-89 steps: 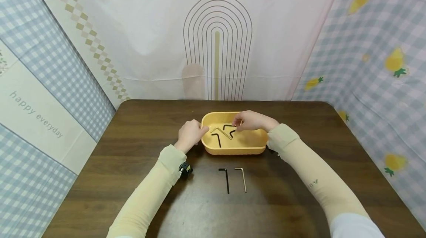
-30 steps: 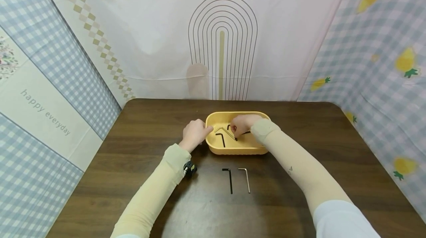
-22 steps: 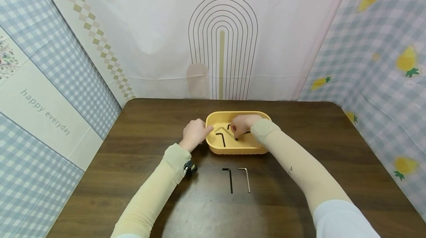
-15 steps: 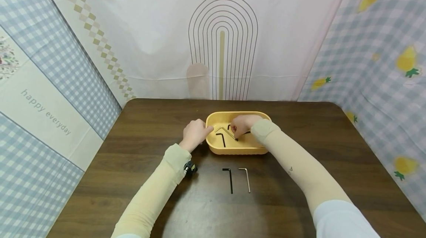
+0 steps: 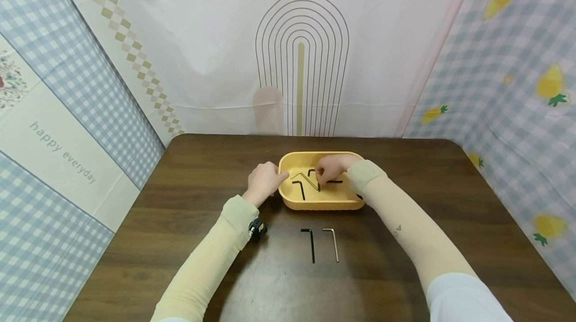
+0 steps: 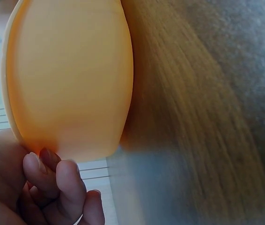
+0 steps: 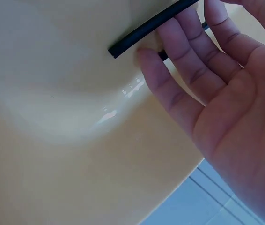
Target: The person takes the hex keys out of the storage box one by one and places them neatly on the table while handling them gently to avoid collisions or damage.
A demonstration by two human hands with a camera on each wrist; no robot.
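A yellow tray [image 5: 321, 205] with rounded ends stands on the dark wooden table. My left hand [image 5: 264, 180] grips its left end, thumb over the rim; the left wrist view shows the fingers [image 6: 69, 180] curled below the wall. My right hand [image 5: 330, 167] reaches inside the tray, fingertips down, and pinches a black hex key [image 5: 335, 181], partly hidden by the fingers. In the right wrist view, a black rod [image 7: 146, 30] runs across these fingers. Left of the right hand lie a gold hex key [image 5: 308, 180] and two black ones, one nearer the front [image 5: 300, 189], one behind [image 5: 310, 170].
On the table in front of the tray, a black hex key [image 5: 312, 245] and a silver-gold hex key [image 5: 334, 244] lie side by side. A patterned cloth [image 5: 216, 62] hangs behind the table, with checked cloth [image 5: 508, 72] on the right.
Since three seconds ago my right hand has reached lower into the tray and closed on a black hex key. Lately it has shifted slightly right, uncovering more of the key. The left hand stays on the rim.
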